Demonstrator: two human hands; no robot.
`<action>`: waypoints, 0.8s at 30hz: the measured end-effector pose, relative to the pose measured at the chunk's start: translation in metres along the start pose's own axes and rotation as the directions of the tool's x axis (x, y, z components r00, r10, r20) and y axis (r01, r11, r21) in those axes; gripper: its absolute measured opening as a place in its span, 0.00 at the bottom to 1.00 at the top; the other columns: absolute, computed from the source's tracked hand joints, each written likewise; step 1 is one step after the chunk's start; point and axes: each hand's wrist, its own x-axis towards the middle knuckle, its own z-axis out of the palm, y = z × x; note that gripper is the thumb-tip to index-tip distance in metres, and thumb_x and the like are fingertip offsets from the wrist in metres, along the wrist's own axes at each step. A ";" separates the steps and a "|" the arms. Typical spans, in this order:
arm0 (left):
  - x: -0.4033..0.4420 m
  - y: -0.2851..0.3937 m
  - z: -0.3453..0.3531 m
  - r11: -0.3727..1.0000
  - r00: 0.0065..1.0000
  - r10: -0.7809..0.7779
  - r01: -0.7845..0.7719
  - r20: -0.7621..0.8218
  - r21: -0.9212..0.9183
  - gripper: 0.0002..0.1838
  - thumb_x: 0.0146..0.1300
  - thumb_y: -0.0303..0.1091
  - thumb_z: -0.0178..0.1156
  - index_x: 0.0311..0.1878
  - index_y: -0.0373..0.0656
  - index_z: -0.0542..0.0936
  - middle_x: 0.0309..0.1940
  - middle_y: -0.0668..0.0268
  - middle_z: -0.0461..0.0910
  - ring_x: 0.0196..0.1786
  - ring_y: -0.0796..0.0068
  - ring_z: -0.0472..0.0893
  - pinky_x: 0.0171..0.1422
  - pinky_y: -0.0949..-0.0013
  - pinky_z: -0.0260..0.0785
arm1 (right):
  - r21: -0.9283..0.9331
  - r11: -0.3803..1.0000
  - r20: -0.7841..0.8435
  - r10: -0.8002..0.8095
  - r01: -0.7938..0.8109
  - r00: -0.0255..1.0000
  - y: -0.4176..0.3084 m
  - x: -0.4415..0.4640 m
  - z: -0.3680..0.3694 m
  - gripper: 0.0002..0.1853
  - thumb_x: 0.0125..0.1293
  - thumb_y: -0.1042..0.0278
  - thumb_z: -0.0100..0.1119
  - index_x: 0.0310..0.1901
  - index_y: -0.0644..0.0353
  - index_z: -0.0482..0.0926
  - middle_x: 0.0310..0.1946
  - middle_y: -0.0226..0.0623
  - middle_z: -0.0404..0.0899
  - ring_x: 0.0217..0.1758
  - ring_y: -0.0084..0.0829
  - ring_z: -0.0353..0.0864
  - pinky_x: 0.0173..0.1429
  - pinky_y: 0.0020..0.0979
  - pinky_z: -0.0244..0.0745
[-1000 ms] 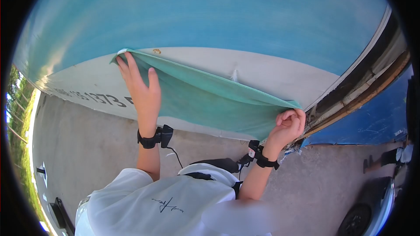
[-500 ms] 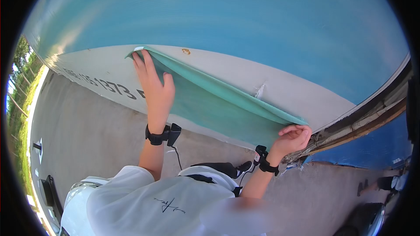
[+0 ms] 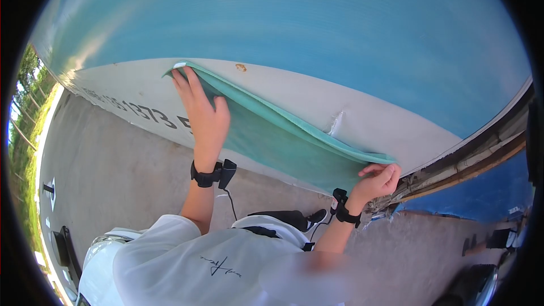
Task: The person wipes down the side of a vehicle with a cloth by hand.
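One banner [image 3: 306, 17]; one cloth [image 3: 266, 130] along its lower edge, toward the lower right corner. Cloth spread lengthwise, top edge folded, not flat; only hands seen holding it up. Two hands: left [image 3: 207, 119] presses upper-left corner, thumb apart from fingers; right [image 3: 377, 184] fingers curled, clamped on the other end. Two wrist straps [image 3: 205, 178], one tear [image 3: 336, 122], one brown spot [image 3: 241, 67].

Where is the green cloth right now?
In the head view, the green cloth lies against the white band below the blue panel, between the left hand and the right hand.
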 end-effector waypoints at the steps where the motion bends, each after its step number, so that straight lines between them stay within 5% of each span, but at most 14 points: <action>1: -0.001 -0.001 0.000 1.000 1.000 0.003 -0.003 0.002 0.004 0.42 0.57 0.23 0.48 0.76 0.33 0.47 0.75 0.33 0.40 0.76 0.27 0.42 0.78 0.43 0.41 | 0.010 1.000 0.017 -0.005 0.005 1.000 0.001 0.001 -0.002 0.16 0.75 0.65 0.39 0.30 0.63 0.69 0.14 0.33 0.68 0.12 0.23 0.66 0.15 0.23 0.61; 7: -0.020 -0.015 0.006 0.999 0.999 -0.012 0.009 0.048 0.053 0.43 0.58 0.24 0.51 0.76 0.31 0.45 0.75 0.32 0.39 0.77 0.27 0.40 0.78 0.41 0.40 | 0.059 0.995 0.040 0.078 -0.080 0.996 -0.014 0.005 0.000 0.16 0.74 0.67 0.39 0.27 0.64 0.68 0.12 0.35 0.71 0.10 0.25 0.69 0.17 0.24 0.65; 12: -0.067 -0.019 0.025 0.997 0.993 0.004 -0.013 0.119 0.072 0.44 0.57 0.25 0.55 0.75 0.30 0.46 0.74 0.30 0.39 0.76 0.25 0.39 0.76 0.37 0.41 | 0.091 0.994 0.481 0.016 -0.068 0.877 -0.027 -0.018 0.034 0.11 0.69 0.74 0.47 0.28 0.67 0.73 0.14 0.36 0.76 0.15 0.25 0.75 0.21 0.24 0.70; 17: -0.091 -0.007 0.027 0.992 0.971 0.047 -0.073 0.233 0.102 0.45 0.55 0.26 0.59 0.74 0.31 0.49 0.73 0.30 0.41 0.75 0.22 0.39 0.74 0.34 0.43 | -0.062 0.943 0.732 -0.179 0.326 0.657 -0.016 -0.062 0.077 0.05 0.62 0.80 0.53 0.31 0.66 0.78 0.17 0.36 0.80 0.18 0.27 0.80 0.25 0.25 0.73; 24: -0.077 -0.023 0.020 0.997 0.985 0.061 -0.068 0.162 0.039 0.47 0.55 0.27 0.62 0.76 0.36 0.49 0.74 0.32 0.41 0.75 0.24 0.41 0.74 0.35 0.45 | -0.026 0.980 0.517 -0.157 0.199 0.841 -0.007 -0.033 0.046 0.09 0.64 0.78 0.50 0.26 0.67 0.75 0.17 0.37 0.80 0.18 0.28 0.80 0.25 0.25 0.74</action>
